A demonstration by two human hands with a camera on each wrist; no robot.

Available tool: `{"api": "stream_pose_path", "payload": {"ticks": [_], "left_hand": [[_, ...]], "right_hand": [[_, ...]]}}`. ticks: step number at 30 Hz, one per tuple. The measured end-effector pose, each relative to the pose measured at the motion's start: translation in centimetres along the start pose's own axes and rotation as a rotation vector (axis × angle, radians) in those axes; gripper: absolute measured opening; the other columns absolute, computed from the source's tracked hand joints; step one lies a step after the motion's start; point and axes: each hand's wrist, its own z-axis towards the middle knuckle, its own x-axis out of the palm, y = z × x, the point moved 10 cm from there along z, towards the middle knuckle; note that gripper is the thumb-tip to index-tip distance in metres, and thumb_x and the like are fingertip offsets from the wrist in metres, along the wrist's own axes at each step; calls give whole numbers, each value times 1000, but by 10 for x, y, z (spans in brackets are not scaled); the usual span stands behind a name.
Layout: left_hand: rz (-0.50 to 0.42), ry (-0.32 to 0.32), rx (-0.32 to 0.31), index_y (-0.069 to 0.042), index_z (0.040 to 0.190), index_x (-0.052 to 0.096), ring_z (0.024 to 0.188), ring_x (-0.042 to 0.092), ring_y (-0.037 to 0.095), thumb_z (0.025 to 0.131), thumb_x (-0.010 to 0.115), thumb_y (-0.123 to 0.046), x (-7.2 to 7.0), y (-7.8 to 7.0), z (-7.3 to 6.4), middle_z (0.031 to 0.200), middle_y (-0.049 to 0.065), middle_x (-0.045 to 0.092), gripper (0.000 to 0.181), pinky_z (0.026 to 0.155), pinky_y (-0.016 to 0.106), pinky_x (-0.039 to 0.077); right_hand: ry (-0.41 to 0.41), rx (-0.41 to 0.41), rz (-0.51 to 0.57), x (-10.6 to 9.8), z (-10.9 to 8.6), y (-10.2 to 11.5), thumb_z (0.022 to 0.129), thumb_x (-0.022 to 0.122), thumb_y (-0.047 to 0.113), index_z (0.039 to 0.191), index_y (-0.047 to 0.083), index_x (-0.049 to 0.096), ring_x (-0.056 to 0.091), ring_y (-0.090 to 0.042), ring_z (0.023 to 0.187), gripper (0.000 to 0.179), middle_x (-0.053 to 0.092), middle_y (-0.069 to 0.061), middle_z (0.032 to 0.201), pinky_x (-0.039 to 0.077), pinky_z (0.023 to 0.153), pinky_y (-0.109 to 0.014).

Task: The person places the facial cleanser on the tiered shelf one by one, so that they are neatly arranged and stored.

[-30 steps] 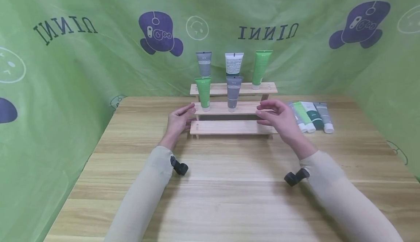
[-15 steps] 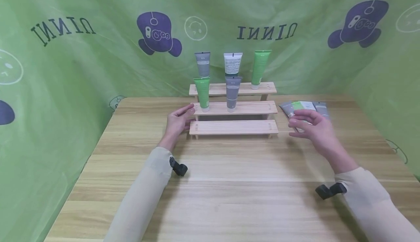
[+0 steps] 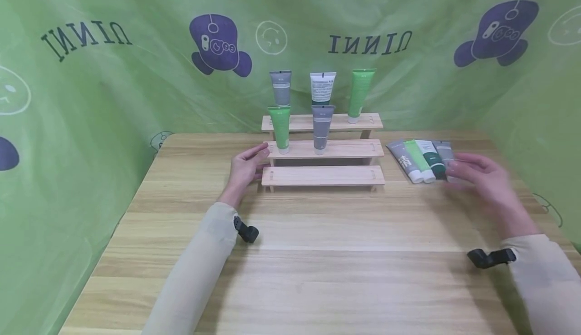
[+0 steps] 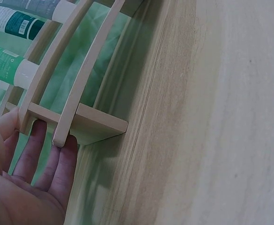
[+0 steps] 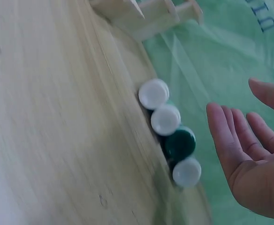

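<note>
A three-tier wooden display rack [image 3: 323,175] stands at the back of the table. My left hand [image 3: 243,171] holds its left end; in the left wrist view the thumb lies at the middle shelf's end and the fingers reach under the lower one. A green squeeze tube [image 3: 281,129] and a grey tube [image 3: 322,129] stand on the middle shelf. On the top shelf are another grey tube [image 3: 281,87], a white tube [image 3: 322,87] and a green tube [image 3: 360,94]. My right hand [image 3: 487,181], fingers spread and holding nothing, is beside the rightmost lying grey tube [image 3: 444,154].
Several tubes lie side by side right of the rack: a grey one [image 3: 404,160], a green one [image 3: 418,159], and a white and dark green one [image 3: 431,158]. In the right wrist view their caps [image 5: 165,120] face the camera. A green printed cloth [image 3: 299,2] hangs behind the table.
My right hand has moved right, from the rack's right end across the lying tubes to their far right side. The left hand stays at the rack's left end.
</note>
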Motion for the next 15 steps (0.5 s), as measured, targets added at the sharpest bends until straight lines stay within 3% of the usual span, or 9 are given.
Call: {"api": "stream_pose_path", "payload": {"ticks": [8,15], "left_hand": [[-6,-2,-2,-22,128,70,104,70,32,91,76,-32,-1,0,0,134,6,65,39,79,37,63],[13,-6,-11,-24,127,70,103,71,30,90,77,-34,-2,1,1,134,6,65,39,81,38,62]], "right_hand": [[12,113,-39,-35,7,-10,101,58,2,116,24,65,71,-12,94,28,73,1,104,61,79,-27],[48,173,-148,-54,16,-15,103,57,7,125,16,49,71,-11,91,25,73,5,102,61,78,-26]]}}
